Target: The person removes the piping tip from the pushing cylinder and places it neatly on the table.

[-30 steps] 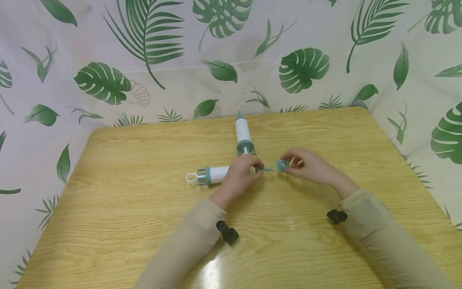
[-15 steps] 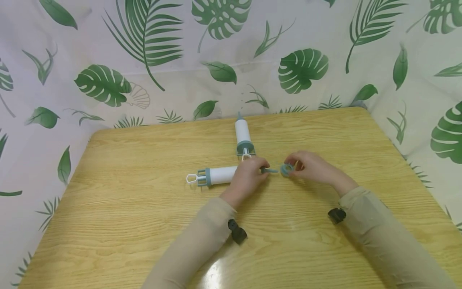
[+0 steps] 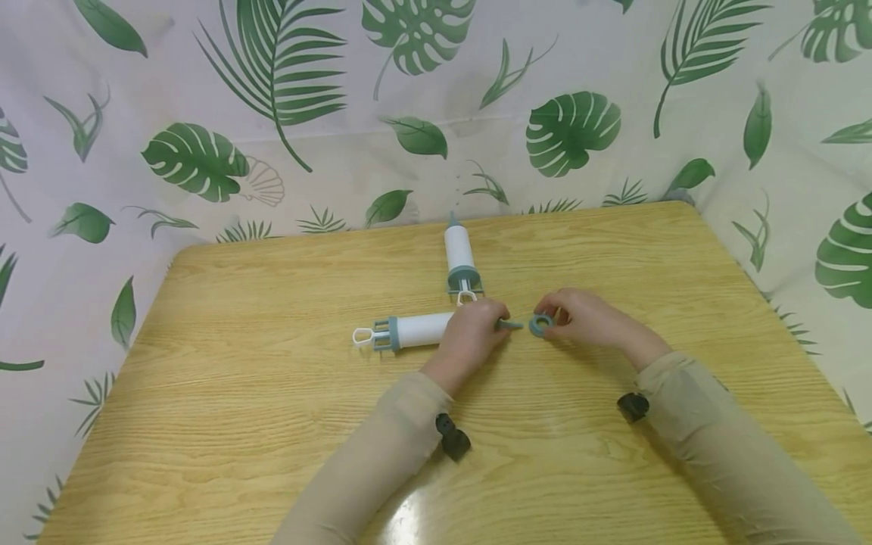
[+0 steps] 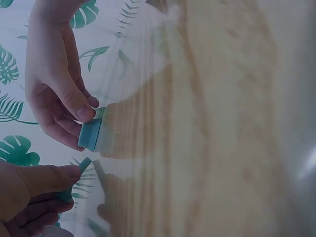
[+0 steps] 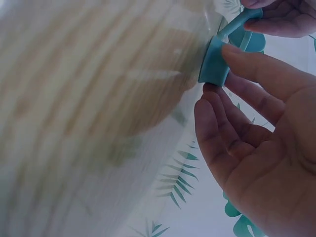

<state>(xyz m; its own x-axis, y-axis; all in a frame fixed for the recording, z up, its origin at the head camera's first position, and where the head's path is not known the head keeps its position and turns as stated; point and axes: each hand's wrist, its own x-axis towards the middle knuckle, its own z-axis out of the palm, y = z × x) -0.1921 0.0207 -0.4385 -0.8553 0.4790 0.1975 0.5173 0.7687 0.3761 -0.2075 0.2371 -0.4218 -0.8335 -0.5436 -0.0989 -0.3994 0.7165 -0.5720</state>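
Note:
My left hand (image 3: 470,337) pinches a slim teal nozzle (image 3: 512,325), its narrow end pointing right. Just right of that tip, my right hand (image 3: 593,316) holds a teal ring-shaped cap (image 3: 534,326) between thumb and fingers. In the right wrist view the cap (image 5: 213,61) and nozzle (image 5: 239,23) lie very close together; in the left wrist view a small gap shows between them. A white syringe-like press (image 3: 422,331) with teal end and white pull loop lies sideways, its right end hidden behind the left hand.
A second white press (image 3: 459,248) with a teal nozzle lies behind the hands, pointing at the wall. Both rest on a wood-grain table (image 3: 238,424). A leaf-printed sheet (image 3: 490,60) hangs along the back and sides.
My left hand has shifted right and slightly nearer with the nozzle, uncovering more of the sideways press. The right hand has lowered the cap slightly and turned it so its hole shows more.

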